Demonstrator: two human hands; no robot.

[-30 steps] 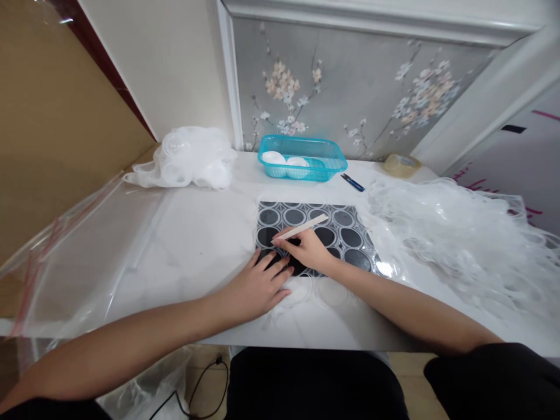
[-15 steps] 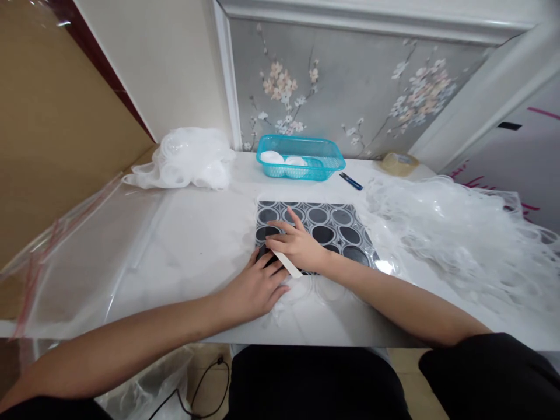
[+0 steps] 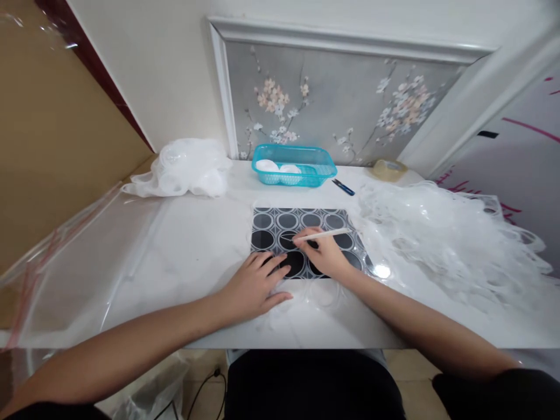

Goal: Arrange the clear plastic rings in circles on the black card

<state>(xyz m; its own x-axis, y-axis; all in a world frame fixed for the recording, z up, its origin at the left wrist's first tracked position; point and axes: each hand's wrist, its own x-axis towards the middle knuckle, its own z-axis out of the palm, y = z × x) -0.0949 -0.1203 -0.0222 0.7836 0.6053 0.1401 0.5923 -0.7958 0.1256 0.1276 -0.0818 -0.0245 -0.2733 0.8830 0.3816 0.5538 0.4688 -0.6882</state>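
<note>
**Left hand** (image 3: 256, 286): open and flat, fingers spread over the near edge of the black circle-patterned sheet (image 3: 336, 221), apparently pinning it to the desk (image 3: 196, 245). **Right hand** (image 3: 327, 256): closed pen-fashion on a thin pale stick (image 3: 332, 233), tip down on the sheet's middle row. Beyond lie a blue basket (image 3: 324, 172) and, at right, a heap of clear plastic rings (image 3: 437, 233), both within reach.
</note>
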